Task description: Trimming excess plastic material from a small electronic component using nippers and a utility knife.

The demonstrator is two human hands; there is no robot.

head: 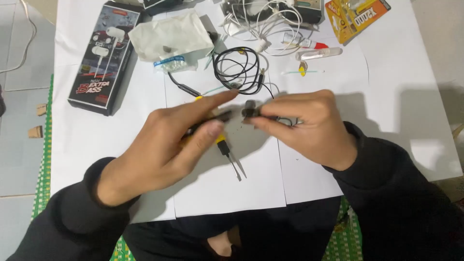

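We are looking down at our own two hands, working over white paper sheets (pixel 232 193) spread on a tabletop (pixel 411 96). Our left hand (pixel 169 145) is pinching a small dark piece at its fingertips, index finger stretched out straight, while also gripping a yellow-handled tool with metal tips (pixel 231 157) that is pointing toward us. Our right hand (pixel 309 125) is pinching a small black earbud (pixel 250 111) between thumb and fingers, just beside the left fingertips at the middle of the sheets.

The earbud is looking dark, rounded and tiny; we cannot tell whether it is opened up. Its thin black cable (pixel 239 70) is trailing away into a loose coil just beyond our hands.

Judging by this, we are partway through handling the earbud: the two pieces are being held close together, not yet joined or set down.

Farther off are lying a black earphone box (pixel 104 58) at far left, a crumpled white bag (pixel 169 36), tangled white cables (pixel 268 21) and a yellow blister pack (pixel 355 17) at far right.
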